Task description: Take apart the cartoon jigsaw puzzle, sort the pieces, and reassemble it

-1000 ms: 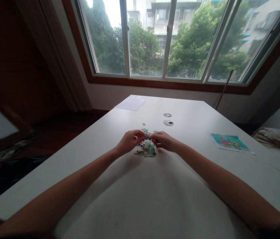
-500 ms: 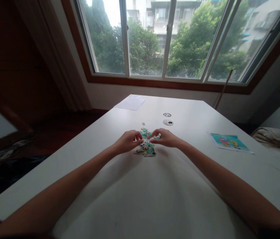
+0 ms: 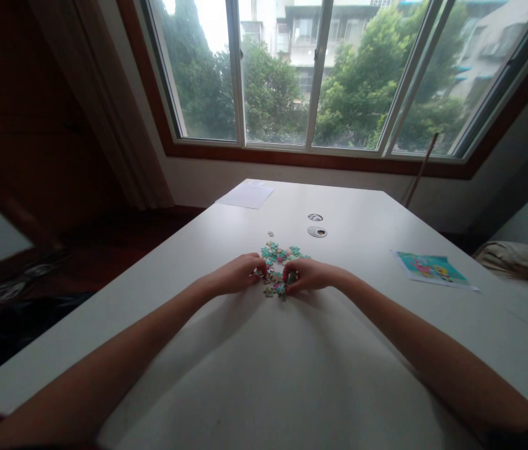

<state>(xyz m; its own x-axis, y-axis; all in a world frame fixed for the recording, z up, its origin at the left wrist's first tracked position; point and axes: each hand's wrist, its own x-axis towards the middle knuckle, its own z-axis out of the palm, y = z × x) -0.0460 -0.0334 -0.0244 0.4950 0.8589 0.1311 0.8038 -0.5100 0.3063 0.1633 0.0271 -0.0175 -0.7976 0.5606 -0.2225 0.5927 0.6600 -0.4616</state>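
Note:
A small heap of colourful jigsaw pieces [image 3: 278, 256] lies in the middle of the white table [image 3: 264, 375]. My left hand [image 3: 238, 275] rests at the heap's left side, fingers curled onto pieces. My right hand [image 3: 308, 275] is at the heap's right side, its fingers pinched on pieces at the near edge of the heap. The two hands almost meet over the pieces. What exactly each finger grips is too small to see.
A printed puzzle picture [image 3: 433, 269] lies at the right of the table. A white sheet [image 3: 246, 195] sits at the far left corner. Two round cable holes [image 3: 317, 231] are beyond the heap. One stray piece [image 3: 270, 234] lies apart. A large window spans the back wall.
Both hands have dropped toward me onto the near edge of the heap. The pieces, bunched between the hands before, now lie more spread out on the far side.

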